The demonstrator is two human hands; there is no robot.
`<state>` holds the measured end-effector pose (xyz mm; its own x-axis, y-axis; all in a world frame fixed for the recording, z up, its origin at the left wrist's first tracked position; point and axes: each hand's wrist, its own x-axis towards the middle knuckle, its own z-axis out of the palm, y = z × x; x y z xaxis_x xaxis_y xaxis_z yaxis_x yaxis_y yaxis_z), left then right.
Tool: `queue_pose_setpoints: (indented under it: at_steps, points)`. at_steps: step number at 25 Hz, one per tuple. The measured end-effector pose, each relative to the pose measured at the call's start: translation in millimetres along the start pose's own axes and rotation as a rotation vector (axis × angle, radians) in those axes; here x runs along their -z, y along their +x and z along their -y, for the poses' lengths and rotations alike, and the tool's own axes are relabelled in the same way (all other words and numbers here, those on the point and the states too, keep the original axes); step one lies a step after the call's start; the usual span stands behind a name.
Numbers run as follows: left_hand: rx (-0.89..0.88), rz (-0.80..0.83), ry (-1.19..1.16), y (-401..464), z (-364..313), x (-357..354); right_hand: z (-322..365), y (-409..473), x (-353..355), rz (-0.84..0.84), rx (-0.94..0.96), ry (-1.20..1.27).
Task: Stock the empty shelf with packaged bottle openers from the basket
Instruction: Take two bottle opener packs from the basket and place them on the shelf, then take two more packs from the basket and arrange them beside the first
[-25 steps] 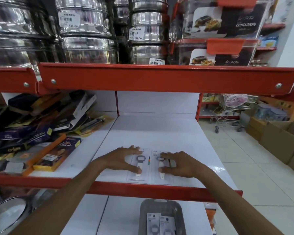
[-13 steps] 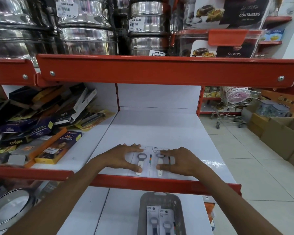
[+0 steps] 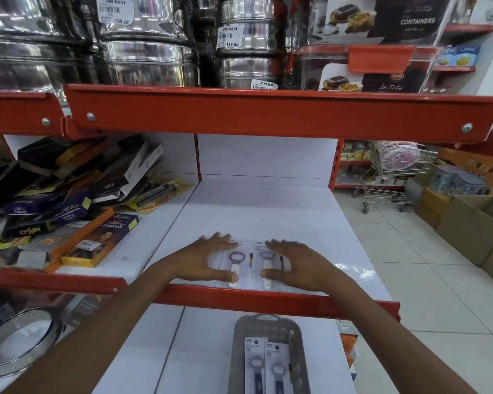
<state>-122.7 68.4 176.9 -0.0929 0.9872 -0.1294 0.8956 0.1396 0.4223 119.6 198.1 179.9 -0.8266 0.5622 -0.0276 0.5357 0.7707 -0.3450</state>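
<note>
Both my left hand [image 3: 202,261] and right hand [image 3: 292,264] rest splayed on two carded openers [image 3: 235,265] on the shelf [image 3: 268,211] — light, stiff, slick-looking — I'd pinch card edges.

1 head cam, looks fwd & down, close over white shelf [image 3: 268,211].

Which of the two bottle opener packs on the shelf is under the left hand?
The left pack, whose opener has a grey ring; the left hand rests on it, beside the right pack.
</note>
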Motion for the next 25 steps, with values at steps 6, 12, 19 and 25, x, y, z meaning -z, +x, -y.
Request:
queue_pose_setpoints:
  at_steps: [6,12,19,25]
  points:
    - [-0.247,-0.623,0.047,-62,-28,-19,30,-86,-10,-0.638,0.260,0.045]
    - [-0.469,-0.460,0.159,-103,-37,-131,-18,-147,-111,-0.499,0.325,-0.111]
    - [-0.014,0.200,0.112,4,2,-236,-74,-49,-228,0.255,-0.064,-0.067]
    - [-0.049,0.261,0.332,51,30,-282,-91,-13,-259,0.260,0.068,-0.247]
